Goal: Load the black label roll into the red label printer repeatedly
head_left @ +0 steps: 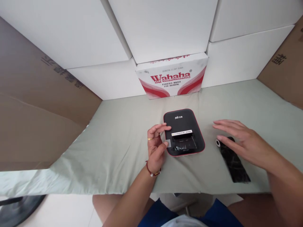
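Observation:
A black device with a red rim (183, 130) lies flat on the pale green cloth; a compartment at its near end stands uncovered. My left hand (156, 146) is at the device's left edge, fingers curled, thumb and fingers pinching a small grey square piece (167, 143). My right hand (239, 138) hovers to the right of the device, fingers stretched out flat, holding nothing. Under its fingertips lies a black flat cover or strip (234, 162) with a small white round piece (217, 142) at its far end.
A white and red "Wahaha" carton (172, 75) stands at the back against white foam blocks (165, 28). Brown cardboard walls (35, 104) close both sides. The cloth-covered table (113, 151) ends near my legs. A dark round object (19, 206) sits on the floor lower left.

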`<state>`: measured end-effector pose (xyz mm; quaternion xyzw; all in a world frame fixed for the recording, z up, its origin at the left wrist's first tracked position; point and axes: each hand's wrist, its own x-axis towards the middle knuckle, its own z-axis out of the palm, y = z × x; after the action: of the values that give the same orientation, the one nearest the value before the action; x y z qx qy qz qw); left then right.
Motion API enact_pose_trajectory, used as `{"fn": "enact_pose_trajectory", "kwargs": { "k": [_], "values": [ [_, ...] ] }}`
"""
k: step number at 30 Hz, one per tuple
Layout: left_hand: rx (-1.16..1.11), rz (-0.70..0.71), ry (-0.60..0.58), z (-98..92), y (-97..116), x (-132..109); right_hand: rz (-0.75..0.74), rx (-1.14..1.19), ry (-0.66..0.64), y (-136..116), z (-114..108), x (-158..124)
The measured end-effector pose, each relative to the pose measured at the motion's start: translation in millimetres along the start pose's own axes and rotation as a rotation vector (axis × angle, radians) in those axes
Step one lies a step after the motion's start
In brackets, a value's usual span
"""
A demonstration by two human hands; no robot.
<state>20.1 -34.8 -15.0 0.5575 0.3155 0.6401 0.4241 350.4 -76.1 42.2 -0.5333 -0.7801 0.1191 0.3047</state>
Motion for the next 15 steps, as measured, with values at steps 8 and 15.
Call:
{"fn": "enact_pose_trajectory", "kwargs": {
  "k": [8,15],
  "values": [
    [-0.055,-0.199,-0.142,-1.2,-2.2,7.1,0.13,0.001,-0.123,82.1,2.7,-40.6],
    [-0.112,-0.255,-0.167,-1.0,-8.7,10.1,0.094,-0.131,0.094,9.4,-5.4,0.1]
  ]
}}
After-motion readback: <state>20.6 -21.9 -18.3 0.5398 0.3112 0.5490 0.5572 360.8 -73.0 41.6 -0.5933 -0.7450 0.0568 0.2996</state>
